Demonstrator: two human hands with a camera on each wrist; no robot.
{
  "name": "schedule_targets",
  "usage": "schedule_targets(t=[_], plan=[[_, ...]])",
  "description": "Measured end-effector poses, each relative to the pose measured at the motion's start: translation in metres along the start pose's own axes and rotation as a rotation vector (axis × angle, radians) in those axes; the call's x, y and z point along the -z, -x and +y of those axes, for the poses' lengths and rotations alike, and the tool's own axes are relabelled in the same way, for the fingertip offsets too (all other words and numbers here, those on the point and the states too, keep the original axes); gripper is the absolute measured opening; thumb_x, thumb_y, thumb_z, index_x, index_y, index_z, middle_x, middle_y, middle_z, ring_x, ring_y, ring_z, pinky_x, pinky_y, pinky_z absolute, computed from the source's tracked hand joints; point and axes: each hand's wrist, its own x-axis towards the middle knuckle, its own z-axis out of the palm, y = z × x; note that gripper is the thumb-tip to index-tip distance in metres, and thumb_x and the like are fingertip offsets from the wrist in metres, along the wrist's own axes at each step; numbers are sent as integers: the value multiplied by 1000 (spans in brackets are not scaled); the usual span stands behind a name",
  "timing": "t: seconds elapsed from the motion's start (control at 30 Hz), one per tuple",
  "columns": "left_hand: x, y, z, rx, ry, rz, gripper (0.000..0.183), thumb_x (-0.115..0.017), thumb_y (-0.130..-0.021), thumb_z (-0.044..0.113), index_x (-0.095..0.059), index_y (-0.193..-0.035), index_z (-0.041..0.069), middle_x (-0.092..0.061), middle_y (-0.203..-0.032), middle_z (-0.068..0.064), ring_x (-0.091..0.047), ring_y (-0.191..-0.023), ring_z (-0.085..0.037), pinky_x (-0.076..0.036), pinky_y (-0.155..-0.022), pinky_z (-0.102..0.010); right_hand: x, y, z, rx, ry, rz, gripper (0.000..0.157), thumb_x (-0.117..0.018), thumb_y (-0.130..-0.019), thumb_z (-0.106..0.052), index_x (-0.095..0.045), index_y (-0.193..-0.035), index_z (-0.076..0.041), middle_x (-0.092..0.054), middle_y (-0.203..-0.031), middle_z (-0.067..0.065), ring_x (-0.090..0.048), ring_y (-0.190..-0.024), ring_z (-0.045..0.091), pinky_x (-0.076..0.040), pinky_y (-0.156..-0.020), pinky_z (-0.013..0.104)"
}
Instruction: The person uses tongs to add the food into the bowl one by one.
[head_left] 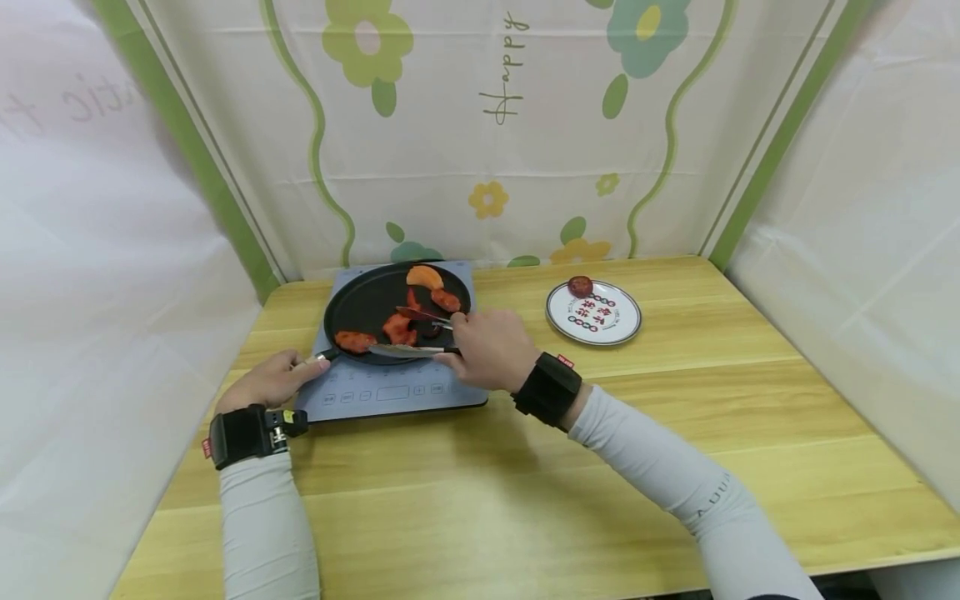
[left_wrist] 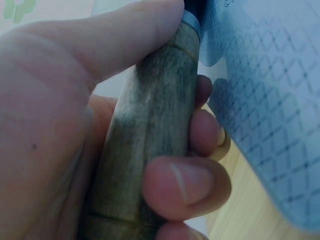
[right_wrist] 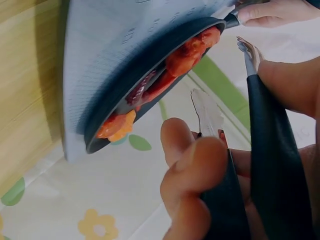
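Observation:
My left hand (head_left: pixel 266 382) grips the wooden handle (left_wrist: pixel 155 105) of a round black frying pan (head_left: pixel 360 304), with the thumb along its top and fingers curled beneath. My right hand (head_left: pixel 495 350) holds black-handled metal tongs (head_left: pixel 408 351), their two arms spread apart over the pan's near right part. Several red sauce-coated meat pieces (head_left: pixel 356 341) lie in the pan, with an orange wedge-shaped piece (head_left: pixel 424 277) at the far rim. A dark slice shows partly between the tong arms. Whether the tips touch any food, I cannot tell.
Beneath the pan is a light blue induction cooktop (head_left: pixel 390 400) with touch controls along its front. To the right stands a white plate (head_left: pixel 618 321) with a dark red round slice (head_left: pixel 580 287) at its far edge. Printed cloth walls enclose the wooden table (head_left: pixel 465 492).

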Motion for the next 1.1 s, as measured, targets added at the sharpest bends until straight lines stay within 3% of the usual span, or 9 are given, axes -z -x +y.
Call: schedule_targets(t=[0.27,0.53,0.83,1.1], plan=[[1,1,1,-8,-19,12,54,-48,-94,57,-42,-91,4,-39,-70,-4,-39,-60,-19,-33,-54,-33,-6,17,17,-25,-35,-38,55,-41,-93,-64,-59,-100,-13,-48,-72,-3,-44,-52,12,-33,-42,30],[-1,-1,0,-15,-17,16,55,-49,-93,58,-43,-92,4,-39,-69,-4,-39,-60,-19,-33,-54,-33,-7,36,34,-87,-29,6,55,-40,-92,-65,-56,-96,-12,-46,-69,-4,-44,-50,12,-30,-39,31],[-1,1,0,-1,-16,13,55,-48,-93,59,-42,-93,4,-38,-71,-4,-39,-61,-19,-33,-55,-33,-11,54,53,-190,-135,-38,53,-45,-91,-64,-53,-89,-12,-48,-69,-4,-45,-52,13,-31,-37,31],[-1,2,1,-9,-72,36,57,-47,-93,61,-45,-93,4,-43,-80,-7,-45,-73,-23,-34,-59,-34,-19,72,63,-228,-153,-22,50,-48,-89,-64,-49,-84,-14,-45,-64,-4,-44,-50,13,-31,-38,33]])
